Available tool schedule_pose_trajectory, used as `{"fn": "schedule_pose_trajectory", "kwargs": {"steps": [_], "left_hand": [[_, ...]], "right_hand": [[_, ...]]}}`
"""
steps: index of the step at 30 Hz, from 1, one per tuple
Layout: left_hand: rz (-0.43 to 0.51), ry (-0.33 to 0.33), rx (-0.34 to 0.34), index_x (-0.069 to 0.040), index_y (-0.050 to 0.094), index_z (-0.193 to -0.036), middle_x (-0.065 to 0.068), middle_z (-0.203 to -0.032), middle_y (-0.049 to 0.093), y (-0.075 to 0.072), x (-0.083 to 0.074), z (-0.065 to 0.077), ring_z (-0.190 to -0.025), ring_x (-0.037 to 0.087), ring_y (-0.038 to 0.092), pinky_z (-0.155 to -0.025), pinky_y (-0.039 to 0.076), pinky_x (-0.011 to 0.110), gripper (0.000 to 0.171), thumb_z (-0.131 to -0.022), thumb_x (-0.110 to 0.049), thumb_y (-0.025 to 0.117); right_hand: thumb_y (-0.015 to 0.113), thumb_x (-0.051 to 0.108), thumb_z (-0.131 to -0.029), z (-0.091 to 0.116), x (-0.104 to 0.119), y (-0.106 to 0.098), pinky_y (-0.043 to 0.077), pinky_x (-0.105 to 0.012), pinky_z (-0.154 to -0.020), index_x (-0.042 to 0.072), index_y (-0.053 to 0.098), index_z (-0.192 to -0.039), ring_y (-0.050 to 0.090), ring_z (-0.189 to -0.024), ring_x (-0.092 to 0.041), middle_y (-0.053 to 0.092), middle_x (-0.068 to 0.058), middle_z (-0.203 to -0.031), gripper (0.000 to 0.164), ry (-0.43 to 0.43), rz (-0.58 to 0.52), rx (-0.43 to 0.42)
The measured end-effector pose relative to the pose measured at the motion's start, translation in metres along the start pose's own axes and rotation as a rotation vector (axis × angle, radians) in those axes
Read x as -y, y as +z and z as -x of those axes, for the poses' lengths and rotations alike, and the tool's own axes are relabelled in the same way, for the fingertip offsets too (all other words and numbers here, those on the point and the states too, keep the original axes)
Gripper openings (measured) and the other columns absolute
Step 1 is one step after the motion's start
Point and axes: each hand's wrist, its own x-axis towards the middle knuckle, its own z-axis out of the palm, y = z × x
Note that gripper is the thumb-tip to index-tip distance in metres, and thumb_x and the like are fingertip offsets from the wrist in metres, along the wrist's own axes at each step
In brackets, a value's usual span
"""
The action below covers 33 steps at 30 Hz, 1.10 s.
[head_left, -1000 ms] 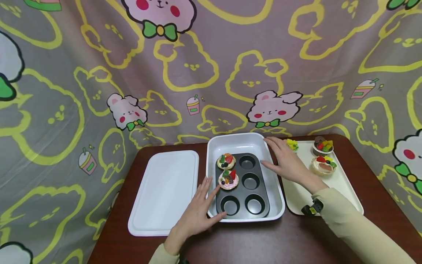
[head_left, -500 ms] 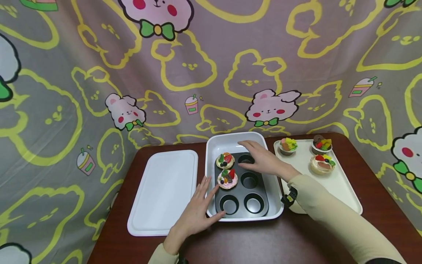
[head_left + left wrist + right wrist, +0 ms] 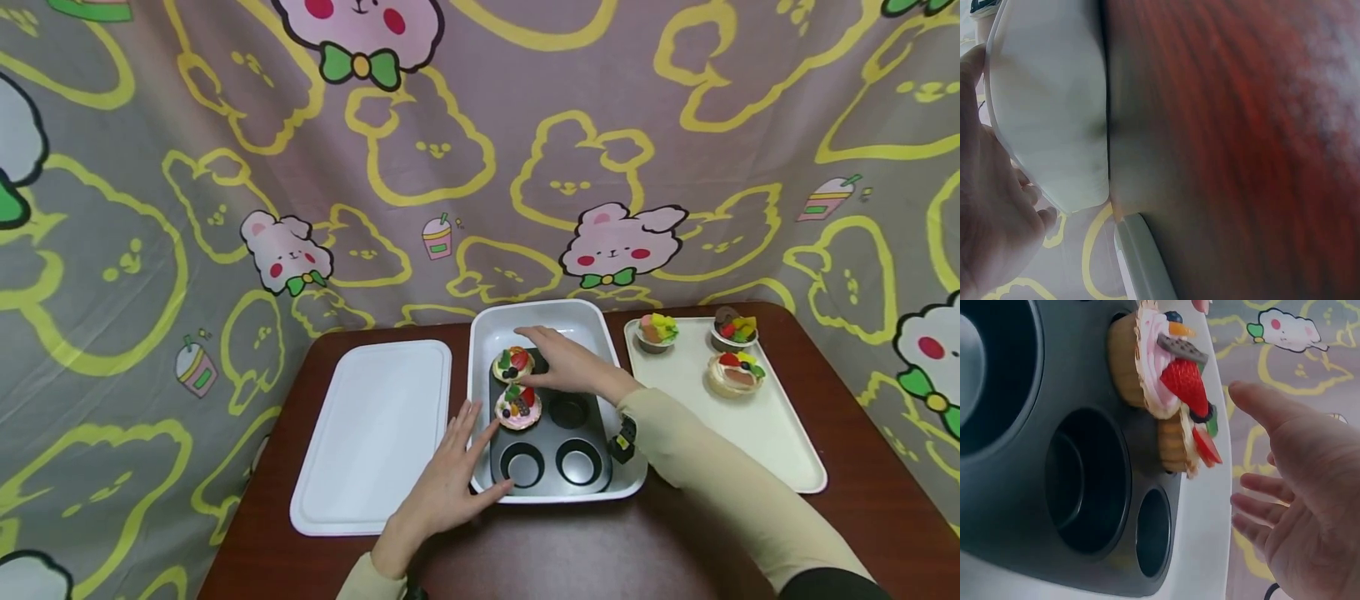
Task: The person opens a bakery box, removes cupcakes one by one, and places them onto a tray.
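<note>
A dark muffin pan (image 3: 550, 446) lies inside a white deep tray (image 3: 491, 325). Two fruit tarts sit in its left column: a cream-topped tart (image 3: 507, 372) at the back, and a pink-cream tart (image 3: 522, 414) with a strawberry in front of it. Over the back of the pan, my right hand (image 3: 573, 367) has its fingers and thumb spread around the back tart. The right wrist view shows that hand (image 3: 1310, 481) with a gap between its fingertips and both tarts. My left hand (image 3: 442, 483) is spread along the deep tray's front-left side, thumb at the front rim.
On the right a cream tray (image 3: 765, 442) bears a round cream tart (image 3: 733, 377) and two small fruit cups, one with green and yellow toppings (image 3: 657, 332), the other chocolate (image 3: 732, 329). A flat white lid (image 3: 375, 442) lies to the left. A patterned curtain (image 3: 465, 150) hangs behind.
My right hand has swept left from the deep tray's right rim, over the pan, to the back tart. The left hand stays where it was.
</note>
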Motion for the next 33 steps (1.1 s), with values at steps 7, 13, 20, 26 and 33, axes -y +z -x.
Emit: {"fn": "schedule_pose_trajectory", "kwargs": {"steps": [7,13,20,26,33], "left_hand": [[-0.006,0.005,-0.005,-0.022,0.037,-0.173,0.013,-0.187,0.013,0.000,0.000,0.000,-0.175,0.034,0.009,-0.137,0.024,0.066,0.094,-0.098,-0.069,0.067],[-0.009,0.010,-0.001,-0.021,0.037,-0.173,0.014,-0.187,0.013,0.001,0.000,0.000,-0.175,0.034,0.009,-0.138,0.024,0.066,0.094,-0.098,-0.069,0.067],[-0.001,0.014,-0.012,-0.021,0.038,-0.173,0.015,-0.187,0.014,0.001,0.000,0.000,-0.175,0.035,0.010,-0.137,0.024,0.067,0.093,-0.098,-0.069,0.067],[0.006,0.010,-0.012,-0.022,0.037,-0.173,0.014,-0.187,0.013,0.001,0.000,0.000,-0.175,0.035,0.010,-0.137,0.023,0.067,0.093,-0.098,-0.067,0.069],[0.003,0.012,-0.015,-0.023,0.038,-0.173,0.014,-0.187,0.014,0.002,0.001,0.000,-0.174,0.037,0.013,-0.137,0.025,0.067,0.093,-0.098,-0.068,0.068]], "right_hand": [[0.087,0.035,-0.095,-0.010,0.003,0.008,0.049,-0.061,-0.124,0.001,0.044,-0.164,0.057,-0.148,-0.045,0.056,-0.028,-0.160,0.088,-0.023,-0.001,0.003],[0.085,0.035,-0.097,-0.019,0.002,0.016,0.051,-0.060,-0.123,-0.001,0.045,-0.163,0.058,-0.146,-0.043,0.056,-0.029,-0.159,0.086,0.020,-0.092,0.031],[0.083,0.037,-0.098,-0.027,-0.001,0.022,0.050,-0.058,-0.124,0.000,0.044,-0.164,0.058,-0.147,-0.042,0.054,-0.028,-0.162,0.085,0.061,-0.122,0.053],[0.083,0.039,-0.098,-0.031,0.003,0.022,0.051,-0.057,-0.123,0.002,0.045,-0.164,0.060,-0.144,-0.040,0.056,-0.027,-0.160,0.085,0.108,-0.075,0.067],[0.089,0.041,-0.093,-0.034,0.006,0.022,0.055,-0.056,-0.118,0.004,0.051,-0.160,0.065,-0.137,-0.038,0.060,-0.024,-0.156,0.086,0.134,-0.007,0.025]]}}
